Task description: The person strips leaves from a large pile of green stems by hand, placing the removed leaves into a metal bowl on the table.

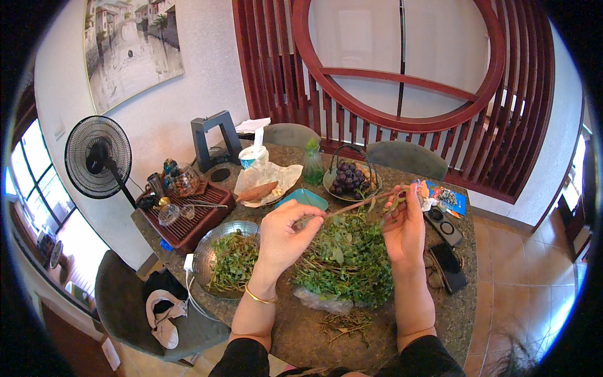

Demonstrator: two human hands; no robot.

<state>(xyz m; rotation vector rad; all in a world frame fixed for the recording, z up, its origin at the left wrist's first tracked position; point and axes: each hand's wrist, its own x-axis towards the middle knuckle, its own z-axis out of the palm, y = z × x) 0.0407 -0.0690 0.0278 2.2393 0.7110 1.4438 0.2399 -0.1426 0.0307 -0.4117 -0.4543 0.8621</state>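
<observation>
A long reddish plant stem (351, 206) stretches between my two hands above a big heap of leafy greens (348, 254). My left hand (289, 233) pinches its left end between thumb and fingertips. With the fingers of my right hand (406, 226) I hold the leafy right end. Beneath the heap, clear plastic (325, 301) shows at the near side. To the left, a perforated metal colander (200, 264) contains more leafy sprigs (231, 259), partly hidden by my left hand. A small pile of bare stems (346, 325) lies near the table's front edge.
On the stone-look table (301, 339) stand a wooden tea tray (188, 240) with glassware at left, a teal dish (308, 200), a glass vase (313, 167) and a fruit basket (328, 181) behind. A phone (447, 267) lies at right. A chair (122, 301) stands front left.
</observation>
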